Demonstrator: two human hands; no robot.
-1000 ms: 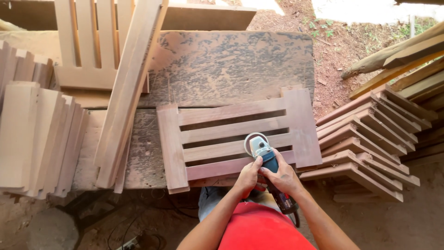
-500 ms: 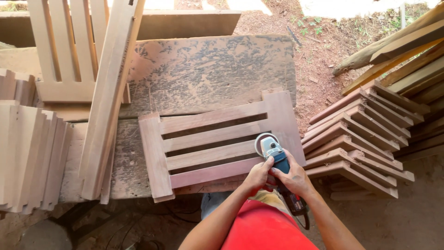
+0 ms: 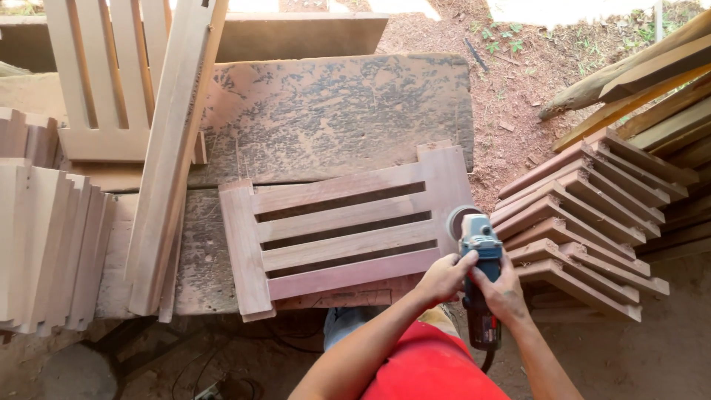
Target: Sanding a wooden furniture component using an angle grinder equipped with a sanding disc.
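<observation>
A slatted reddish wooden frame (image 3: pixel 344 226) lies flat on a worn workbench (image 3: pixel 333 111). Both of my hands hold a blue and grey angle grinder (image 3: pixel 480 248) at the frame's right end. My left hand (image 3: pixel 443 278) grips the left side of its body. My right hand (image 3: pixel 505 290) wraps the rear handle. The grinder's round disc (image 3: pixel 458 219) rests against the frame's right upright, near its lower corner. Its cord hangs down behind my right wrist.
A stack of similar slatted frames (image 3: pixel 592 222) leans at the right. A long plank (image 3: pixel 174 148) lies across the bench at the left, beside pale boards (image 3: pixel 48 244) and another pale frame (image 3: pixel 104 81). Bare dirt (image 3: pixel 533 67) lies beyond.
The grinder and both hands have slid rightward, from the lower slats to the frame's right upright. The view has shifted along with them.
</observation>
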